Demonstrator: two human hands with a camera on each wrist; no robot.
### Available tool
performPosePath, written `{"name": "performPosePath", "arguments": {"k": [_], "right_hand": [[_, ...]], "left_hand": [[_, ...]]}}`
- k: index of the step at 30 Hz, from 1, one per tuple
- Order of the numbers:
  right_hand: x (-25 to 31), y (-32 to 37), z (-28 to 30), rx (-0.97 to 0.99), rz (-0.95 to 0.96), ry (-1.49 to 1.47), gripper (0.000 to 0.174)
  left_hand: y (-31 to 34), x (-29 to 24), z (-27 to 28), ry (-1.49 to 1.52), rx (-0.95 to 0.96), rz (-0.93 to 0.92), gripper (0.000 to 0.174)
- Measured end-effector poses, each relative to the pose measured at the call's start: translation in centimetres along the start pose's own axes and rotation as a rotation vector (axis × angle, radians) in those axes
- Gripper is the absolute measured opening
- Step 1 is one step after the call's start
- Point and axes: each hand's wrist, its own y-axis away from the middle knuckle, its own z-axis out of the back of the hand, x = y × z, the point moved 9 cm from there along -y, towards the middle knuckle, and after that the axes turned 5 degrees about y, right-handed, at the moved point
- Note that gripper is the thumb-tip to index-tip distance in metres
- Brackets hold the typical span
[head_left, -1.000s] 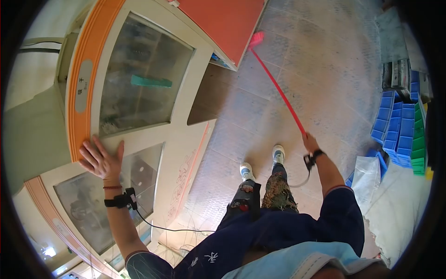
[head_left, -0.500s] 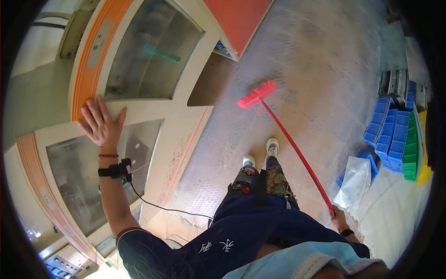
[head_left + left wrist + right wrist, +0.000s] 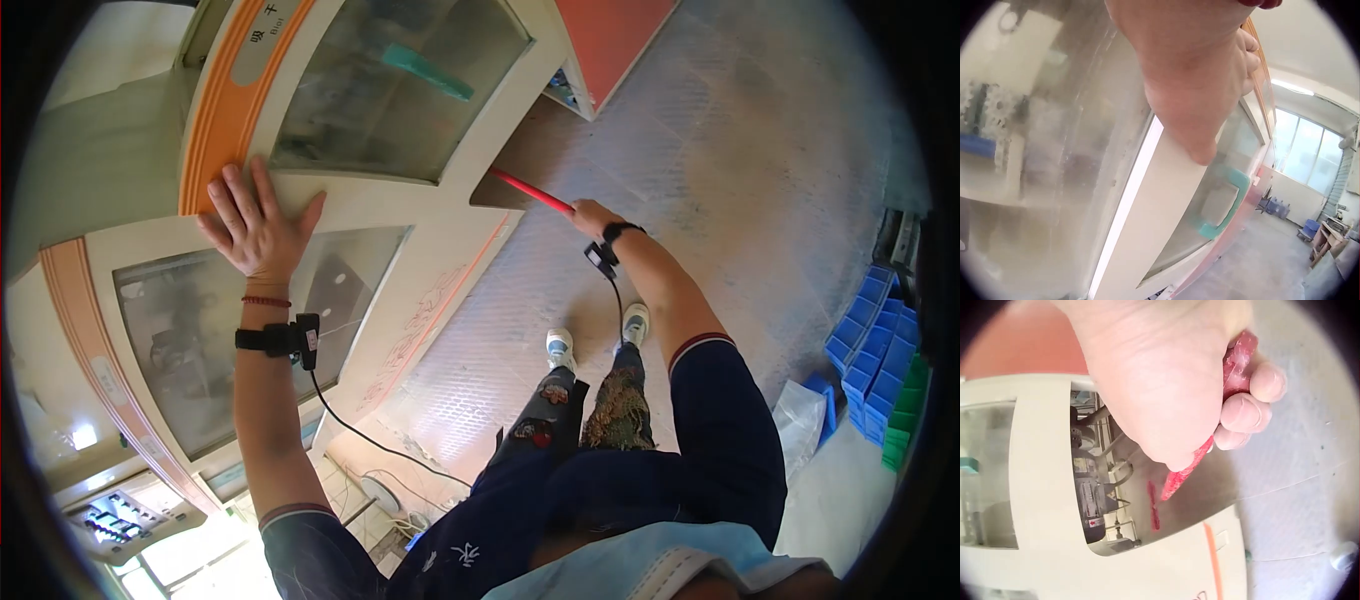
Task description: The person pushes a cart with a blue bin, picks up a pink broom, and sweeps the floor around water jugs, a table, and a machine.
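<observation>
Workshop: windowed machine [image 3: 430, 215], stacked parts bins [image 3: 868, 362]

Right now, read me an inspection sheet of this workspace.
Surface: grey tiled floor, sunlit.
Job's things: red broom handle runs into the dark recess under the cream machine with glass windows; broom head hidden.
Clutter: stacked blue plastic bins, clear plastic bag.
Grips: left grip flat on machine frame; right grip curled round the handle.
Cables: black cable hanging from left wrist strap.
Surroundings: orange panel; teal handle on upper window.
</observation>
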Motion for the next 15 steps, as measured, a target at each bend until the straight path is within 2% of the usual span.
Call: {"name": "performPosePath", "arguments": {"k": [1, 3, 4, 5, 7, 8, 9, 10, 12, 13, 14, 15], "right_hand": [[0.5, -1.5, 0.2, 0.004, 0.01, -0.005, 0.034], [-0.3, -2.3, -0.2, 0.044, -0.145, 0.092, 0.033], [-1.5, -1.4, -0.1, 0.085, -0.196, 0.109, 0.033], [-4.0, -1.0, -1.3, 0.12, -0.167, 0.158, 0.035], [-8.1, 4.2, -0.3, 0.147, -0.192, 0.189, 0.037], [-9.7, 8.0, 0.9, 0.143, -0.224, 0.176, 0.037], [-14.3, 10.7, -0.7, 0.064, -0.149, 0.164, 0.036], [-14.9, 16.2, 1.2, 0.016, -0.102, 0.179, 0.035], [-20.0, 27.1, 1.2, 0.049, -0.267, 0.289, 0.029], [-20.3, 33.4, 2.2, 0.071, -0.29, 0.347, 0.028], [-21.6, 39.8, 2.4, 0.137, -0.363, 0.359, 0.03], [-22.0, 46.0, 3.0, 0.242, -0.517, 0.356, 0.031]], "left_hand": [[-0.1, -0.1, -0.2, -0.01, 0.005, -0.005, 0.08], [0.0, 0.0, 0.3, 0.004, -0.035, -0.008, 0.081], [0.1, 0.1, 0.1, 0.006, -0.017, -0.001, 0.081], [0.1, 0.1, 0.0, 0.002, -0.007, -0.013, 0.081], [0.2, 0.2, -0.1, 0.007, -0.014, -0.016, 0.08], [0.2, 0.4, -0.2, 0.015, -0.012, -0.004, 0.08], [0.3, 0.3, -0.1, 0.012, -0.016, -0.015, 0.079], [0.3, 0.3, -0.1, 0.005, -0.022, -0.024, 0.079], [0.3, 0.5, 0.1, 0.038, -0.011, -0.006, 0.078], [0.4, 0.5, -0.1, 0.048, -0.014, -0.011, 0.078], [0.3, 0.6, -0.1, 0.058, -0.019, -0.017, 0.078], [0.3, 0.6, 0.0, 0.072, -0.022, -0.008, 0.077]]}}
